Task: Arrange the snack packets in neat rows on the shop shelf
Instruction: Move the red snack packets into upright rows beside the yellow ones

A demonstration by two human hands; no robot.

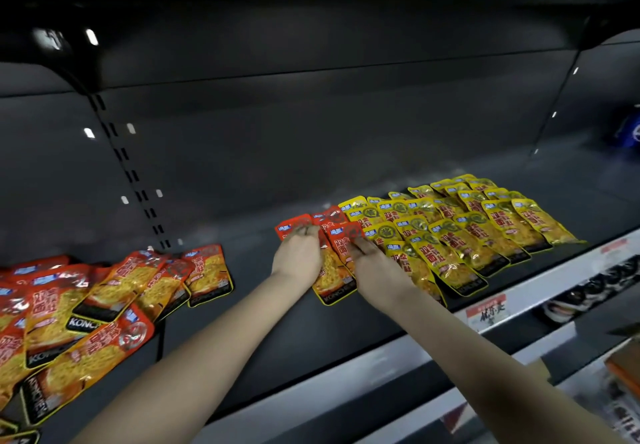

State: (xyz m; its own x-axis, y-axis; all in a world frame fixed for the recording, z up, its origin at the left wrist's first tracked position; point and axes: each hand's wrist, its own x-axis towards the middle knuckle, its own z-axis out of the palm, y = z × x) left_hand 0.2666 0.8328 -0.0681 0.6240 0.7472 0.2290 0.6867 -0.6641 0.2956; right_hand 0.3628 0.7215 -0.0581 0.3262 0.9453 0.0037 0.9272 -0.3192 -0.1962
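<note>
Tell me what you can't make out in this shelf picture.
Head view: the left hand and right hand cover the red packets, hiding whether the fingers pinch or press.
Head view: the loose red pile is cut off by the left edge.
Head view: the blue object at far right is blurred and cut off.
Head view: the price label print is too small.

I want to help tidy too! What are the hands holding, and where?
Red packets lying on the shelf. The left hand and right hand each seem to pinch one near its top end; the grip is partly hidden.
</note>
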